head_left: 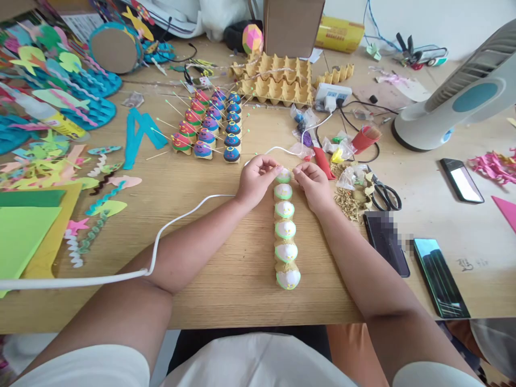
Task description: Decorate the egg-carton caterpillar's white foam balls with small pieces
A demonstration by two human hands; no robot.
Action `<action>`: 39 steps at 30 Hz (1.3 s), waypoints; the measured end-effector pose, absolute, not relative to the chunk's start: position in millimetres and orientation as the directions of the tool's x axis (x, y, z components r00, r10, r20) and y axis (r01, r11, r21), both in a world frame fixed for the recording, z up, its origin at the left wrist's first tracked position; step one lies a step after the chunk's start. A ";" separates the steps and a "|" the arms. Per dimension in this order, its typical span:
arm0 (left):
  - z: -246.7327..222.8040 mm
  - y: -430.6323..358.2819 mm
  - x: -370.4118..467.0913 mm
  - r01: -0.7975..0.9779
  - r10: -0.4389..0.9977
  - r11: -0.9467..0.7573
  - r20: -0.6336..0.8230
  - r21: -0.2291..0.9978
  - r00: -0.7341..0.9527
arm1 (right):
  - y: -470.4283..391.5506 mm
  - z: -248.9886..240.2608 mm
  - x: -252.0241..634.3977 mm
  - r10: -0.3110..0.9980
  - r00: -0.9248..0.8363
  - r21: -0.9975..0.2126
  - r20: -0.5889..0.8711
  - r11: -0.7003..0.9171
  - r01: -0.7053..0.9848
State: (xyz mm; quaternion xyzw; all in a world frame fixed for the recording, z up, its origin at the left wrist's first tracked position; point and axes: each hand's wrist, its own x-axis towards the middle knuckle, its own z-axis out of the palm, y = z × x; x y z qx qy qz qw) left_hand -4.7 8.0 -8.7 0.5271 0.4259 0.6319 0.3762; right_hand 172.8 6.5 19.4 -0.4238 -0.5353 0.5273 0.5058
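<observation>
Head view: my left fingers (pixel 269 167) and right fingers (pixel 301 171) are nearly pinched closed at the far end of the egg-carton strip (pixel 285 230); I cannot tell whether they grip anything. The strip runs down the counter (pixel 217 258), right of the frame's centre.

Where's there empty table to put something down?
There's bare table between your left arm and the row of white bumps, and some between that row and your right arm. Another patch sits between the white cord and the painted cups. It's crowded where the paper shapes are.
</observation>
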 end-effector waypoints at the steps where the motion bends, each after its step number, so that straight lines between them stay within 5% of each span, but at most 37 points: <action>1: -7.6 7.0 -4.2 -0.038 0.927 -0.353 0.344 0.935 -0.149 | 6.5 18.5 172.9 0.986 -0.134 -0.993 0.096 0.086 -0.081; 9: -6.2 3.8 -1.3 -0.137 0.955 -0.295 0.291 0.946 -0.049 | 6.5 17.1 172.2 0.983 -0.158 -0.994 0.095 0.084 -0.076; 39: -7.1 4.3 -2.3 -0.064 0.914 -0.405 0.402 0.912 -0.052 | 7.1 16.3 171.2 0.974 -0.179 -0.989 0.139 0.130 -0.066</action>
